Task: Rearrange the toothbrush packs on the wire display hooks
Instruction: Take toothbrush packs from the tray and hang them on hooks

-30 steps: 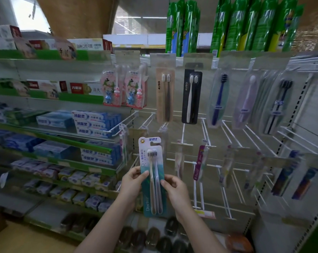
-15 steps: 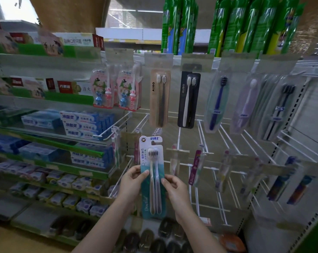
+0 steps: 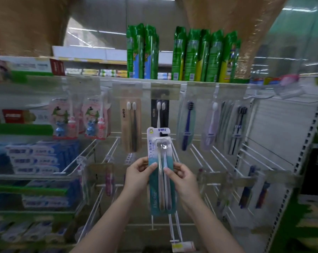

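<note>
I hold a teal-and-white two-brush toothbrush pack [image 3: 160, 170] upright in front of the wire display. My left hand [image 3: 139, 177] grips its left edge and my right hand [image 3: 181, 177] grips its right edge, thumbs on the front. Behind its top hangs a black toothbrush pack [image 3: 160, 112], with a tan AURO pack [image 3: 131, 125] to the left. Bare white wire hooks [image 3: 200, 154] stick out just behind and to the right of the held pack. Its lower end hangs over more wire hooks [image 3: 174, 227].
Blue [image 3: 187, 125], lilac [image 3: 211, 125] and dark [image 3: 237, 128] toothbrush packs hang along the top row; pink children's packs [image 3: 96, 119] at left. Toothpaste boxes [image 3: 39, 157] fill the left shelves. Green packs [image 3: 202, 55] stand on top. Lower-row packs [image 3: 253, 190] hang at right.
The view has tilted upward and the pack has risen with both hands, its top now overlapping the foot of the black pack. Both grips are unchanged.
</note>
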Demonstrator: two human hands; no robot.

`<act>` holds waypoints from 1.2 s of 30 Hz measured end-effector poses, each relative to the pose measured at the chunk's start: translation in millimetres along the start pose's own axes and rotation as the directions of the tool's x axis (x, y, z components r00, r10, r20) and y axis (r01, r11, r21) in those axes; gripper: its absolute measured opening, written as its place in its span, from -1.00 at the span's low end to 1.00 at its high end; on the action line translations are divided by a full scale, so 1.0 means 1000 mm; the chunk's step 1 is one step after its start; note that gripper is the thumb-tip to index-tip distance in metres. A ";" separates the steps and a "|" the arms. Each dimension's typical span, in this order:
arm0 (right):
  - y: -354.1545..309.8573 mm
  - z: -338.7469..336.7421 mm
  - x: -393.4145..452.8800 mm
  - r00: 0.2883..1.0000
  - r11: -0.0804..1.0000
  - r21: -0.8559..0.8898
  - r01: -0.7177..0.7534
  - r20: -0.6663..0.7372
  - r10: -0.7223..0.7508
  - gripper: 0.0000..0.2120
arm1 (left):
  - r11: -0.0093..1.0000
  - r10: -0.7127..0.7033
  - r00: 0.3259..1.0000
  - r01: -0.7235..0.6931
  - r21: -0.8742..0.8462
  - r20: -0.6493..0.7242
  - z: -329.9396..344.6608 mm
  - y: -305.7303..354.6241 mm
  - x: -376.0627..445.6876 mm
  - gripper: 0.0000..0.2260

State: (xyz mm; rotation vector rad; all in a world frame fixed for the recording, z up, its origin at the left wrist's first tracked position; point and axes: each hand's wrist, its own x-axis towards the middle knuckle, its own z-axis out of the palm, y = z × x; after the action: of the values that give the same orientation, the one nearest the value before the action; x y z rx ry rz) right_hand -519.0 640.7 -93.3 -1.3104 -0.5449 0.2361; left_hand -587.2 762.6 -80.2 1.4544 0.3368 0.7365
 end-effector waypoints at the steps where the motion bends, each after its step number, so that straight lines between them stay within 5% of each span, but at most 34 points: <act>1: -0.002 -0.002 0.001 1.000 1.000 -0.002 0.008 -0.002 -0.008 -0.78 | 1.000 -0.009 1.000 0.009 -0.008 0.015 0.001 0.000 0.002 -0.88; 6: -0.001 -0.005 0.001 0.999 0.999 -0.033 -0.018 -0.047 0.016 -0.82 | 1.000 -0.019 0.999 0.019 -0.015 0.043 0.007 0.000 0.005 -0.88; 18: 0.027 0.002 -0.012 0.988 0.982 -0.156 -0.103 -0.131 0.082 -0.82 | 0.953 0.038 0.999 -0.034 0.302 -0.009 -0.001 -0.023 0.002 -0.91; 24: 0.047 0.014 -0.027 0.995 0.965 -0.248 -0.086 -0.065 0.073 -0.83 | 0.922 0.026 1.000 -0.024 0.386 0.001 -0.029 -0.051 -0.012 -0.91; 36: 0.090 0.069 -0.044 0.988 0.949 -0.277 -0.151 -0.032 0.148 -0.82 | 0.928 -0.099 0.991 0.124 0.351 -0.088 -0.094 -0.080 -0.026 -0.93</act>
State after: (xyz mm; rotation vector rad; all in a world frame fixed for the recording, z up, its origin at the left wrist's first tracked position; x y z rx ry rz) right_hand -578.8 701.7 -179.3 -1.6299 -0.4813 0.2848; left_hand -645.5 822.7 -174.8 1.7371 0.6276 0.6563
